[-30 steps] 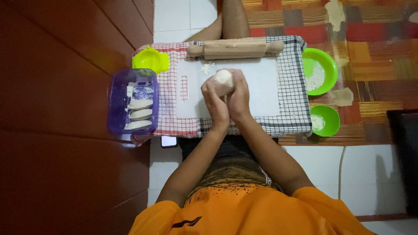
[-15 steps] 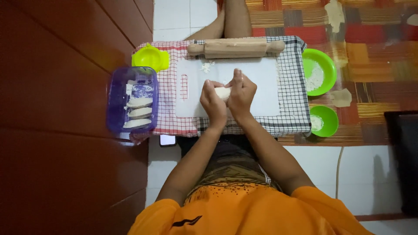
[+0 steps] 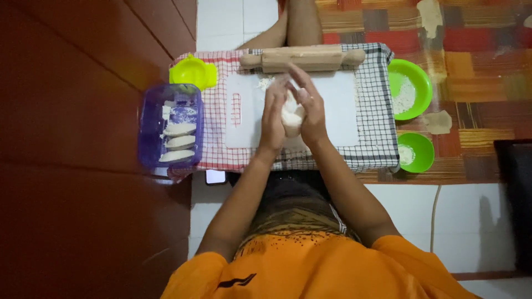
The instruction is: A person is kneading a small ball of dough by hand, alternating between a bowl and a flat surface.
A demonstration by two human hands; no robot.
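- Head view, seen from above: a person in an orange shirt is sitting on a tiled floor, working over a low board with both bare hands.
- The left hand (image 3: 272,119) and the right hand (image 3: 310,113) are pressing together around a lump of pale dough (image 3: 290,116); the palms are facing each other, so the dough is being squeezed between them rather than resting on anything.
- The fingers of both hands are curling narrowly around the dough, holding it just above the middle of the white cutting board (image 3: 244,111).
- The board is lying on a checked cloth (image 3: 377,111), which appears to be keeping flour off the floor.
- A wooden rolling pin (image 3: 302,57) is lying across the far edge of the cloth, just beyond the fingertips, untouched but within easy reach.
- To the person's left, a purple plastic box (image 3: 145,127) is sitting at the cloth's edge, holding a row of folded white dough pieces (image 3: 178,143) lying side by side.
- Beyond that box, a small yellow-green mould (image 3: 192,72) is resting on the corner of the cloth.
- To the person's right, two green bowls are standing near the cloth: a larger one (image 3: 421,83) with white flour inside, and a smaller one (image 3: 424,152) nearer the person, holding a little white powder.
- A patterned rug (image 3: 476,50) is covering the floor beyond the bowls.
- A dark red wall (image 3: 72,138) is filling the left side of the view.
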